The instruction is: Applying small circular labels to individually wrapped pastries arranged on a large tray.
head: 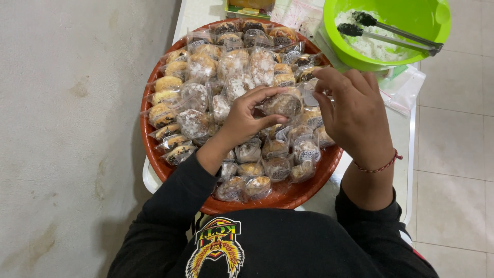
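Both hands [296,110] pinch one clear-wrapped pastry [284,103] above the red tray [154,154].

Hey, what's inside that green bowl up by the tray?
Inside the green bowl lies a white, powdery or shredded filling, with metal tongs resting in it, dark tips down and handles over the rim. The bowl's bottom is hidden under the filling.

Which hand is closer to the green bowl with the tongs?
Right. The right hand is just below the green bowl; the left hand is farther left, over the tray.
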